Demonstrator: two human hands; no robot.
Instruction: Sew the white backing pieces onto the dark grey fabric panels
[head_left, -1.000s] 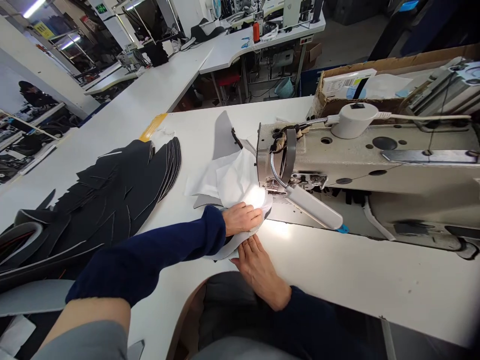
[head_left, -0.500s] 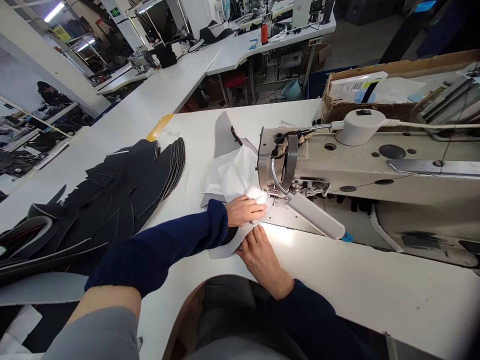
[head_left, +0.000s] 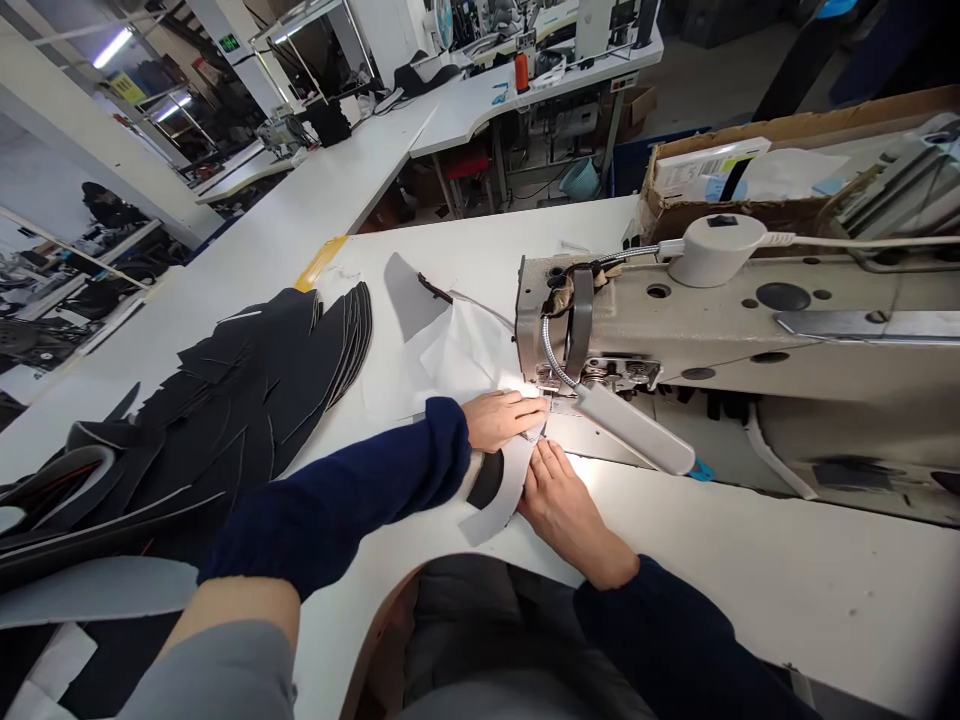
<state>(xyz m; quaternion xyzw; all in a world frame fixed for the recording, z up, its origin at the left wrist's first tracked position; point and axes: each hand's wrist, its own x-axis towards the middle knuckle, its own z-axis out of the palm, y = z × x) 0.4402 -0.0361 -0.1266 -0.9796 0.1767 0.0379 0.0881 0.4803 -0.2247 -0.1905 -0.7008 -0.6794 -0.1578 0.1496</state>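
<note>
My left hand [head_left: 506,418] lies flat with fingers stretched out, pressing on fabric beside the presser foot of the sewing machine [head_left: 720,330]. My right hand [head_left: 566,510] is closer to my body, its fingers together and bent at the edge of a curved light-grey fabric piece [head_left: 495,512], which it grips. Black material [head_left: 487,480] shows along the inner side of that curve. A thin white sheet [head_left: 465,350] spreads out behind my left hand, with a grey fabric flap [head_left: 409,295] beyond it. The needle and the fingertips' contact points are partly hidden.
A fanned pile of black cut pieces [head_left: 247,380] covers the left of the white table [head_left: 712,560]. A lamp arm [head_left: 637,430] sticks out low beside the needle area. Behind the machine stands a cardboard box [head_left: 795,130] of packets. Another person [head_left: 109,205] sits far left.
The curved grey piece has swung round to the right, and more of its black side shows. Both hands have shifted right. The grey flap at the back has moved left.
</note>
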